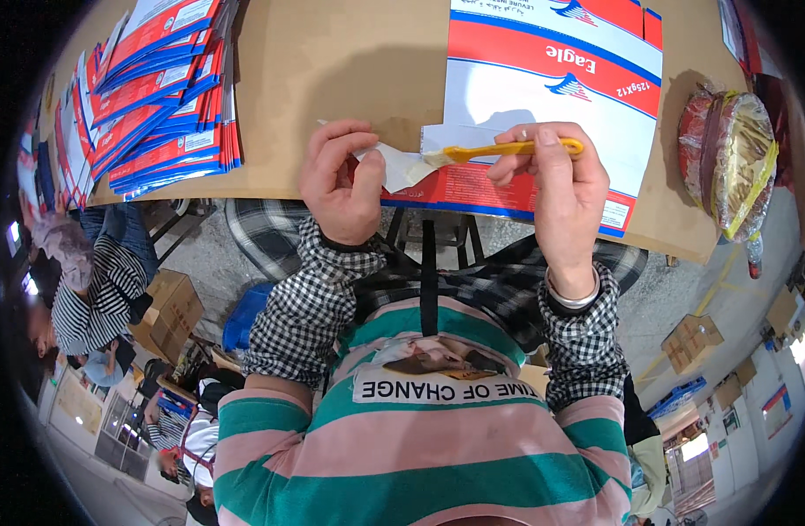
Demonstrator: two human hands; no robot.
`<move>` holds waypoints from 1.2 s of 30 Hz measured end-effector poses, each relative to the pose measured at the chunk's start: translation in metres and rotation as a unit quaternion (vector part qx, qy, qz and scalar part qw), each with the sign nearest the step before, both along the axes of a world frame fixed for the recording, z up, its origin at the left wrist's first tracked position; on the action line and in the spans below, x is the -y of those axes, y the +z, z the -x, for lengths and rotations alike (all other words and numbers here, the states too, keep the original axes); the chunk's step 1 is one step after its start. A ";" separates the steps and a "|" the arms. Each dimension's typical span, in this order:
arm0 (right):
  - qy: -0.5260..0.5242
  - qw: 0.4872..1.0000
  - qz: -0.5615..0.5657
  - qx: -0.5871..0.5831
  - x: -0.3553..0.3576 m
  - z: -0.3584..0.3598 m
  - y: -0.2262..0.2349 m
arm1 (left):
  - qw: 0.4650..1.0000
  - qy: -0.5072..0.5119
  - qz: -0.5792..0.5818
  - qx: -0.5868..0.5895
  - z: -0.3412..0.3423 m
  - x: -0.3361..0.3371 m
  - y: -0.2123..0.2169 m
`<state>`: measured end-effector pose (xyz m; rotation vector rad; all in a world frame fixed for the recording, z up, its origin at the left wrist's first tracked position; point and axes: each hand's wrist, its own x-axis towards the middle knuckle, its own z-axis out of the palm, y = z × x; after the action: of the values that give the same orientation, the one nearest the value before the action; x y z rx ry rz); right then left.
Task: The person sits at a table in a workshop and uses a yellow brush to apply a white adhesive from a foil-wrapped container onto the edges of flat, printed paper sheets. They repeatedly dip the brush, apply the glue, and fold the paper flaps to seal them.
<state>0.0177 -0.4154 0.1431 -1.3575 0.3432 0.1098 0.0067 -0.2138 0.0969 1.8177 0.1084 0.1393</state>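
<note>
Two hands work at the near edge of a brown table (350,70). Nearest, the left hand (341,180) has its fingers pinched together on a white flap (401,167) of a flattened red, white and blue carton (543,105). Just to its right, the right hand (560,184) is clamped on a yellow-handled brush (508,150), whose long axis lies crosswise, bristles pointing left onto the flap. Farther left lies a fanned stack of cartons (157,96); far right, a wrapped bundle (731,162).
</note>
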 end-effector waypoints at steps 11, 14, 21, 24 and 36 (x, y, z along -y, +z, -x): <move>0.044 0.998 0.026 0.031 0.003 -0.002 0.005 | 0.999 -0.004 -0.010 0.040 -0.001 0.000 -0.004; 0.060 0.998 0.028 0.019 0.002 -0.001 0.006 | 0.999 0.000 -0.005 0.031 -0.001 0.001 -0.003; 0.066 0.997 0.029 0.029 0.001 -0.004 0.006 | 1.000 0.006 -0.001 0.007 0.001 0.001 -0.002; 0.049 0.998 0.033 0.035 0.000 -0.006 0.006 | 0.999 0.002 -0.010 0.041 0.000 0.000 -0.005; 0.091 0.993 0.061 0.048 -0.002 -0.012 0.011 | 0.999 0.007 -0.003 0.037 0.000 0.000 -0.005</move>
<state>0.0296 -0.4138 0.1540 -1.5088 0.1471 0.1771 0.0064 -0.2142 0.0922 1.8149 0.0687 0.2183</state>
